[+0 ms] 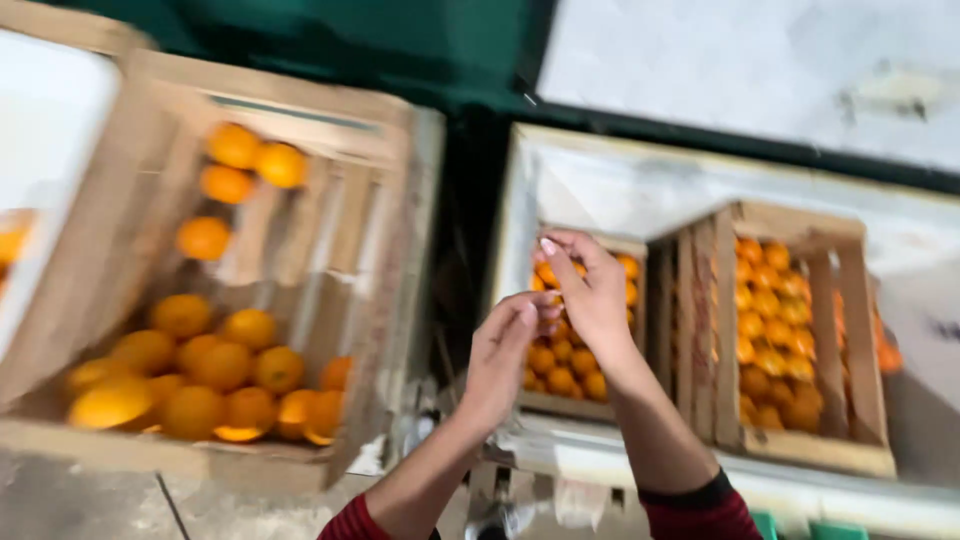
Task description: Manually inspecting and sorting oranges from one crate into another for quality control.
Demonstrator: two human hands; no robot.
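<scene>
Both of my hands are raised in the middle of the view with their fingertips meeting. My left hand (500, 355) has its fingers curled in against the fingers of my right hand (592, 292), which are pinched together. I see nothing held in either hand, though the picture is blurred. Both forearms end in dark red striped sleeves. Below and behind my hands stands a small wooden crate (585, 405) filled with oranges (560, 365).
A large wooden crate (300, 462) at the left holds several oranges (220, 365). At the right a second slatted crate (862, 330) of oranges stands in a white-lined bin (522, 200). A dark gap separates left crate and bin. A pale slab (750, 60) lies beyond.
</scene>
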